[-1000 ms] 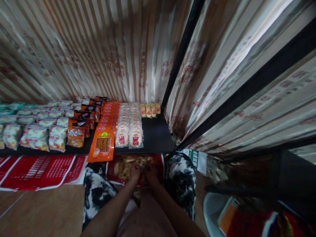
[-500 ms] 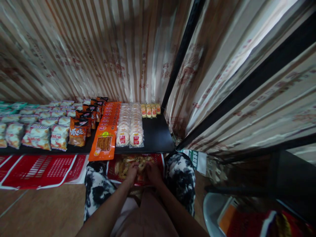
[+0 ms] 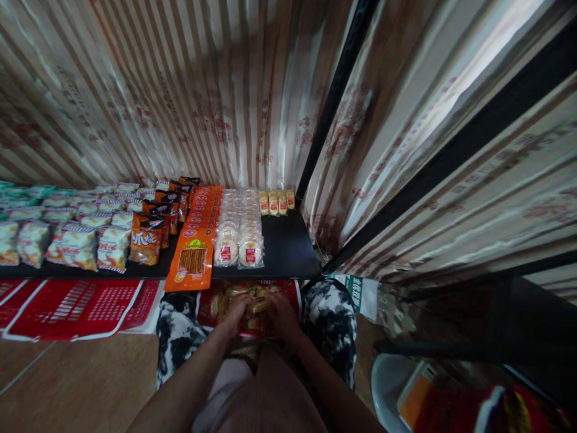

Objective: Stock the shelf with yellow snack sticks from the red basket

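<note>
Between my knees is a red basket (image 3: 293,296) filled with small yellow-brown snacks in clear wrapping. My left hand (image 3: 237,314) and my right hand (image 3: 280,314) reach into it from either side. A wrapped snack (image 3: 260,305) is pinched between them, fingers closed on its two ends; its exact kind is too dim to read. Just beyond, on the black shelf (image 3: 288,246), stand small yellow packets (image 3: 273,203), two rows of round white wrapped crackers (image 3: 238,246) and an orange packet of brown sticks (image 3: 193,258).
Orange-and-black bags (image 3: 146,240) and white snack bags (image 3: 72,246) fill the shelf's left side. Another red basket (image 3: 76,307) lies below it. A black post (image 3: 333,102) rises at the shelf's corner, before striped curtains (image 3: 234,90). A pale tub (image 3: 387,385) stands at lower right.
My hands have lifted slightly within the basket, and a wrapped snack now shows lengthwise between them. The view has shifted slightly; the goods on the shelf stay in place.
</note>
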The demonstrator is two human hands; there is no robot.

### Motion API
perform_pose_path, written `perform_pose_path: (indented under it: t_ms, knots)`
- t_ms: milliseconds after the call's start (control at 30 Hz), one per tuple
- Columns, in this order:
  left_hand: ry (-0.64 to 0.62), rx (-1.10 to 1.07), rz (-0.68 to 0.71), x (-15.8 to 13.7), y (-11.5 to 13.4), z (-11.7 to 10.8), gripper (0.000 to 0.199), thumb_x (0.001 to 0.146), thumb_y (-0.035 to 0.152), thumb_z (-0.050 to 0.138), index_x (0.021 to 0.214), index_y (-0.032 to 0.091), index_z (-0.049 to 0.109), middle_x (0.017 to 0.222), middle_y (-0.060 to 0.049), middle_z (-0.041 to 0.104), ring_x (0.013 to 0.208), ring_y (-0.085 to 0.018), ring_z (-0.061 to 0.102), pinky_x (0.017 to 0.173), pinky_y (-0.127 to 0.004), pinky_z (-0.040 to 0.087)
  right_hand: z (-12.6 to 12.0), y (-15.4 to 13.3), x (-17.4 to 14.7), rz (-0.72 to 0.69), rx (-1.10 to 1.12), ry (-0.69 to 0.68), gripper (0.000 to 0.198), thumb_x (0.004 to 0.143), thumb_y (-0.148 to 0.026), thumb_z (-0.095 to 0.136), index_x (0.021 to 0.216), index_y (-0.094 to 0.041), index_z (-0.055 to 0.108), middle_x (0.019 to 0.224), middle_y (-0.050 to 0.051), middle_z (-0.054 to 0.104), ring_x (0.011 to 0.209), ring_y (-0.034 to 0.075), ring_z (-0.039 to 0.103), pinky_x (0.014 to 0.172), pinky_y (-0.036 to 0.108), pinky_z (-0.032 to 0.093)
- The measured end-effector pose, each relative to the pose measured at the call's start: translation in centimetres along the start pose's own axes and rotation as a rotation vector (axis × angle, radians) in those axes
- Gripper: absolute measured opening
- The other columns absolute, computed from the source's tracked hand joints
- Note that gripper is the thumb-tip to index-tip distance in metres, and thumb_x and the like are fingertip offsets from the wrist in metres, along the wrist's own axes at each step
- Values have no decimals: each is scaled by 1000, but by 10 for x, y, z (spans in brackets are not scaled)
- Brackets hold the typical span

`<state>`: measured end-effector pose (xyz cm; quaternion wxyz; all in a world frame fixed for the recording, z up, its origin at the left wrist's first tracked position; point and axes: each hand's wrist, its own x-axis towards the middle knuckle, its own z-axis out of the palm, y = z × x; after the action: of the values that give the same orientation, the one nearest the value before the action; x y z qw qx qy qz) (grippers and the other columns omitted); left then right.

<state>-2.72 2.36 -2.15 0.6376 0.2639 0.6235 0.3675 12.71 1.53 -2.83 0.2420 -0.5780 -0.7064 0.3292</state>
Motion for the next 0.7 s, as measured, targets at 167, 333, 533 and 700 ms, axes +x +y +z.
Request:
perform_pose_path:
  t_ms: [167,333,533,700]
  knots:
    - [-117,-28,-7,0,4,-2,18,65,24,54,79,16,60,79,-1,63,49,-7,52,39,-15,29,-10,-3,-4,46,41,-82,38,73,-15,45,109,-13,59,110,11,61,104,20,53,92,32,37]
    - [-173,-89,12,-5,12,-3,22,69,30,55,83,14,58,59,0,59,40,-8,51,38,-17,27,-15,-5,-9,60,99,-141,36,77,-24,45,109,-15,59,105,10,64,97,21,57,87,33,40]
    - [-189,-141,-42,-13,25,2,20,81,31,45,80,13,53,44,0,57,34,-7,45,38,-16,28,-19,-12,-10,86,204,-122,36,79,-34,43,104,-15,60,99,9,66,93,22,59,83,33,42]
    - [-197,-229,-71,-22,35,4,19,82,32,47,77,13,50,50,-2,60,41,-8,53,39,-15,33,-22,-15,-9,120,284,-120,40,79,-44,42,101,-15,60,95,8,66,87,22,60,79,33,44]
